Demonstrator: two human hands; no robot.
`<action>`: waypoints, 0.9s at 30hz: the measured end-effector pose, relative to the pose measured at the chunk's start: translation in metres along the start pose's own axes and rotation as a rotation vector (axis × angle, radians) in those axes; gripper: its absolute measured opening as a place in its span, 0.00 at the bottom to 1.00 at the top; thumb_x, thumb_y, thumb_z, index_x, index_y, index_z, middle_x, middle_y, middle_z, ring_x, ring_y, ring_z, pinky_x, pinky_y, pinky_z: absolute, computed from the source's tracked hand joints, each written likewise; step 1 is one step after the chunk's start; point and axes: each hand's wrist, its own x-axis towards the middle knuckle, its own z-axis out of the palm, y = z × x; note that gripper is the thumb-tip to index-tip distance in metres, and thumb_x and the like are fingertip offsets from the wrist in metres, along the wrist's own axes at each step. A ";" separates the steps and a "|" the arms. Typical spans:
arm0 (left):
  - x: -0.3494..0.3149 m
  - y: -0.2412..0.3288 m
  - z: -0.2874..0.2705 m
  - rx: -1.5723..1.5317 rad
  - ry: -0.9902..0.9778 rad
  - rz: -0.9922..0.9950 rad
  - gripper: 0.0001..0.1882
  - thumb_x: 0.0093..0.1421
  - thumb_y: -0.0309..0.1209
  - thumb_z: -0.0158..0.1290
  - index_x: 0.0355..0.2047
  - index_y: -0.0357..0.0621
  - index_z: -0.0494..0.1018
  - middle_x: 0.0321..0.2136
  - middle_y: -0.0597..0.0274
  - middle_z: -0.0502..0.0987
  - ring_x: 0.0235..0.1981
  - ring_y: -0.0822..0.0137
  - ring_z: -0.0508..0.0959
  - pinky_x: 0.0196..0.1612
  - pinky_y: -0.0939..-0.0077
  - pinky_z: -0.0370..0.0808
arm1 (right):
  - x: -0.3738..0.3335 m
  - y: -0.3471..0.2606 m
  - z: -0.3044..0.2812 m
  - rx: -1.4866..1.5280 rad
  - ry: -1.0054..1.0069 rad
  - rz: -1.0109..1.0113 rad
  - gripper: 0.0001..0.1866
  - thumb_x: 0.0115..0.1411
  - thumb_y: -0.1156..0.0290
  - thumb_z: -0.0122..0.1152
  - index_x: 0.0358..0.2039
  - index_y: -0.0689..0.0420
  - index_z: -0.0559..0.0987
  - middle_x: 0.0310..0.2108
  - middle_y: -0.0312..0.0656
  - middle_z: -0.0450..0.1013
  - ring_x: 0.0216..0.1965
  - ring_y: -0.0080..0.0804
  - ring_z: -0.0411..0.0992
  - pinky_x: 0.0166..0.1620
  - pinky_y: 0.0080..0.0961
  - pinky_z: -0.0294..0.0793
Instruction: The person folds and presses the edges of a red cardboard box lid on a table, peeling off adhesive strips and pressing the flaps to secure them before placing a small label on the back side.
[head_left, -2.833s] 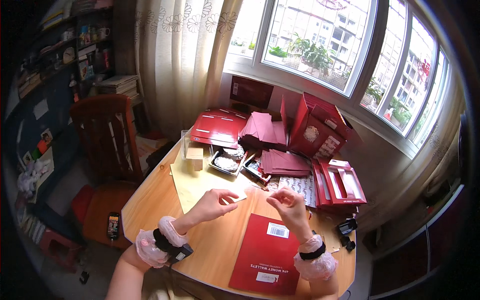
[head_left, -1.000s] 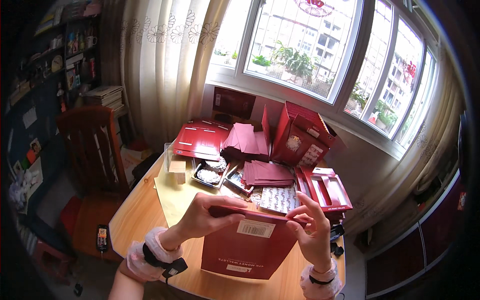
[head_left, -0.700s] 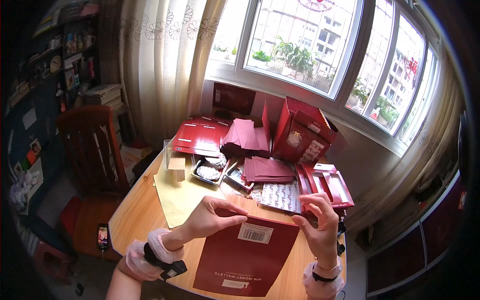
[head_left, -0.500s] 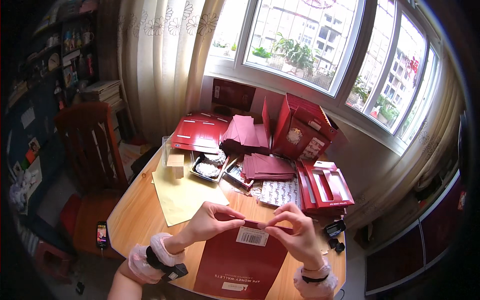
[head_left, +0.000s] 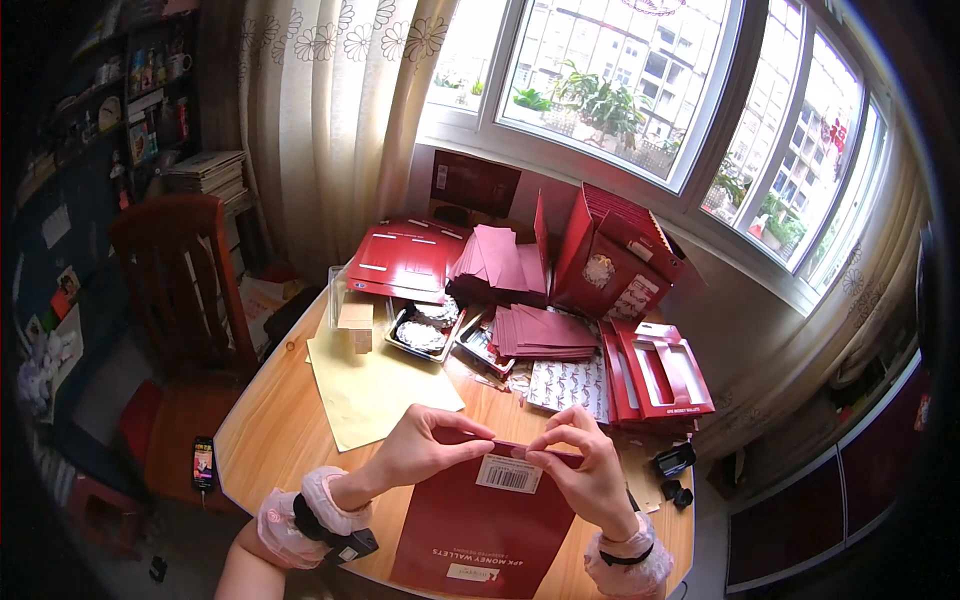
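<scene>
A flat dark red cardboard package [head_left: 478, 535] lies at the table's near edge, its printing upside down and a white barcode label [head_left: 508, 474] near its far edge. My left hand [head_left: 425, 447] pinches that far edge left of its middle, thumb and index finger together. Just to the right, my right hand [head_left: 582, 465] pinches the same edge beside the label. A small pale spot shows between the fingertips; I cannot make out what it is. Frilled pink cuffs with black straps circle both wrists.
Beyond the hands stand red envelope stacks [head_left: 545, 333], a large red box [head_left: 615, 260], red window-cut cartons [head_left: 668, 372] and a black tray of silvery-white pieces [head_left: 425, 330]. Yellow paper [head_left: 375, 390] lies left, under a small wooden block [head_left: 356, 325]. Black clips [head_left: 675, 462] sit at the right edge.
The right fingertips have shifted slightly left along the package edge, closer to the left hand. The view has tilted a little; the package stays in place.
</scene>
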 end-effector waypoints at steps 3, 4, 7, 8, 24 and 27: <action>-0.001 0.004 0.002 -0.053 0.001 -0.025 0.08 0.60 0.26 0.65 0.39 0.38 0.84 0.31 0.63 0.85 0.32 0.80 0.80 0.36 0.86 0.77 | 0.000 -0.002 0.000 0.000 0.001 0.007 0.06 0.51 0.80 0.72 0.31 0.61 0.83 0.36 0.40 0.71 0.41 0.32 0.71 0.46 0.26 0.70; -0.002 0.006 0.002 -0.048 0.000 -0.026 0.09 0.60 0.27 0.64 0.40 0.37 0.84 0.31 0.63 0.85 0.32 0.79 0.81 0.36 0.85 0.77 | 0.000 -0.002 0.000 -0.004 0.005 0.010 0.06 0.51 0.80 0.71 0.31 0.61 0.83 0.36 0.40 0.71 0.41 0.33 0.71 0.46 0.26 0.70; -0.002 0.007 0.003 -0.031 0.000 -0.018 0.09 0.60 0.27 0.64 0.40 0.37 0.84 0.31 0.64 0.85 0.33 0.79 0.81 0.37 0.84 0.78 | -0.001 0.000 0.001 -0.027 0.011 -0.003 0.06 0.51 0.79 0.71 0.31 0.61 0.83 0.35 0.40 0.71 0.41 0.33 0.71 0.46 0.26 0.70; -0.003 0.007 0.003 -0.019 0.003 -0.008 0.09 0.60 0.27 0.64 0.40 0.37 0.84 0.31 0.63 0.85 0.33 0.79 0.81 0.37 0.84 0.78 | -0.001 0.000 0.001 -0.026 0.013 -0.002 0.06 0.51 0.79 0.71 0.31 0.61 0.83 0.35 0.40 0.71 0.41 0.33 0.71 0.46 0.26 0.70; -0.005 0.009 0.003 -0.020 0.005 0.004 0.09 0.60 0.27 0.64 0.40 0.37 0.84 0.31 0.63 0.85 0.33 0.78 0.81 0.37 0.83 0.79 | 0.000 0.002 0.004 -0.105 0.048 -0.015 0.07 0.50 0.78 0.72 0.31 0.61 0.84 0.34 0.40 0.70 0.41 0.35 0.70 0.45 0.28 0.70; -0.005 0.010 0.004 -0.009 0.006 0.003 0.09 0.60 0.27 0.64 0.40 0.37 0.84 0.31 0.62 0.85 0.33 0.78 0.81 0.37 0.83 0.79 | -0.001 0.001 0.005 -0.112 0.061 -0.016 0.06 0.50 0.78 0.72 0.31 0.61 0.84 0.34 0.41 0.70 0.41 0.36 0.70 0.45 0.29 0.70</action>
